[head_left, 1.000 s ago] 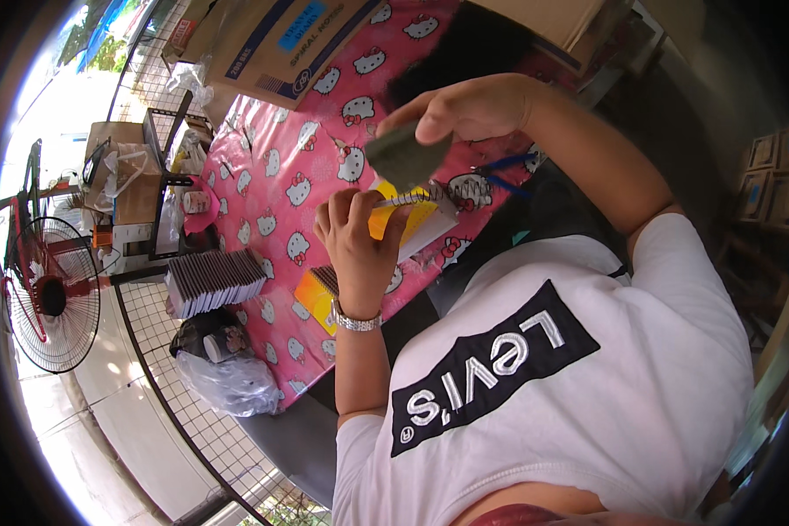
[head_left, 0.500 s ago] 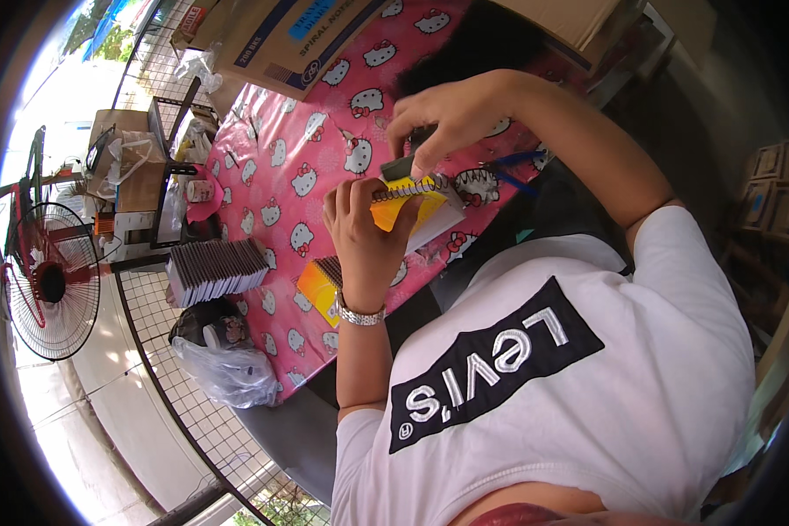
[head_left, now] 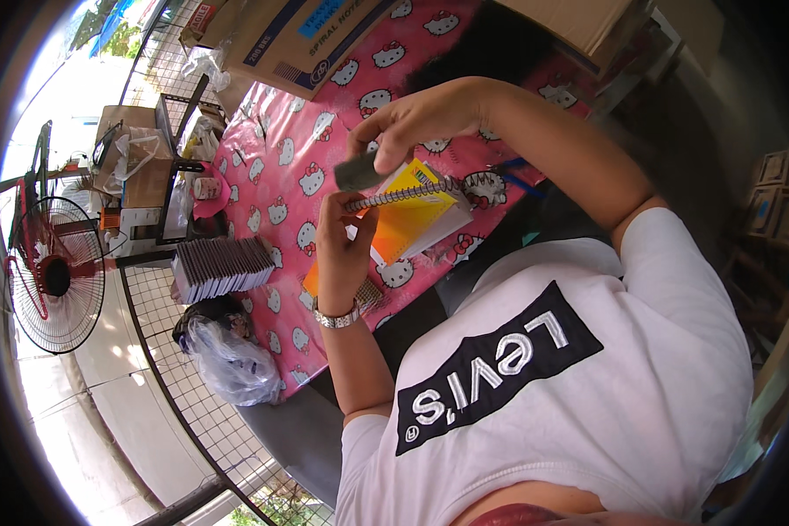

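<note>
My left hand (head_left: 344, 244) pinches the left end of a spiral notebook (head_left: 398, 226) with yellow-orange covers and white pages. The notebook is fanned apart around its dark wire coil (head_left: 408, 195). Just above the coil, my right hand (head_left: 419, 124) grips a dark grey-green rectangular block (head_left: 358, 173) between thumb and fingers. Its exact kind cannot be made out. Beside my left wrist, partly covered by it, more yellow spiral notebooks (head_left: 373, 293) lie on the table. A loose bunch of wire coil (head_left: 485, 186) rests past the notebook's right end.
A pink patterned cloth (head_left: 282, 210) covers the table. Dark-covered notebooks (head_left: 223, 267) stand in a row at the left edge, near a clear plastic bag (head_left: 232, 364). Cardboard boxes (head_left: 311, 44) occupy the far side. A standing fan (head_left: 55, 274) is at far left.
My right hand has moved left with the block, from over the coil to above its left end. My left hand has shifted down and left, and the notebook shows more of its fanned covers.
</note>
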A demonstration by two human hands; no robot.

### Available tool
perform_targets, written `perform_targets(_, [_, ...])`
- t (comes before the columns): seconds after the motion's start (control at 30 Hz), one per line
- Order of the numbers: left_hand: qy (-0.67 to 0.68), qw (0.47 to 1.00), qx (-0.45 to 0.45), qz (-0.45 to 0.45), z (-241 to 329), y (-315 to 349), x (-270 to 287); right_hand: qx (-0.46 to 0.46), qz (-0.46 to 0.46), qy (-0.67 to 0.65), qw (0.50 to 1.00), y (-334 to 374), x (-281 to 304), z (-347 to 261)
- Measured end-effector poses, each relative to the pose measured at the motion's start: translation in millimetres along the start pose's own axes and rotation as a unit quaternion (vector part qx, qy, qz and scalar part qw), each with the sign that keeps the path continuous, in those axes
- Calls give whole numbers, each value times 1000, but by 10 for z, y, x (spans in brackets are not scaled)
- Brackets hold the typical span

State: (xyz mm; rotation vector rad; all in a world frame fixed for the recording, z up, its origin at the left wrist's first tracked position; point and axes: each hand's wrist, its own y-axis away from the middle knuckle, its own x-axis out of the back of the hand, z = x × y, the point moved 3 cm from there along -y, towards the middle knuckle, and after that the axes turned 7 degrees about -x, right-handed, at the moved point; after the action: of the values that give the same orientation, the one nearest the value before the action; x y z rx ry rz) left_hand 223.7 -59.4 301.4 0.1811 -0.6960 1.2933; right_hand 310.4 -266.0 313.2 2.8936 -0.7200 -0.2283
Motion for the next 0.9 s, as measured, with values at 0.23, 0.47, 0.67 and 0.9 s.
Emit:
perform_targets(0.23, [61,997,34,45,-157,52,33,4,281,289,915,509,557,648])
perform_targets(0.47, [205,961,81,167,-63,139,-114,-138,611,511,589,1654,762,2360])
perform_targets(0.67, [140,955,41,257,-81,204,-247,-43,482,551,680,1213,-125,2417])
perform_targets(0.9, [169,955,29,244,-99,254,-254,-6,476,279,834,1170,-122,1938])
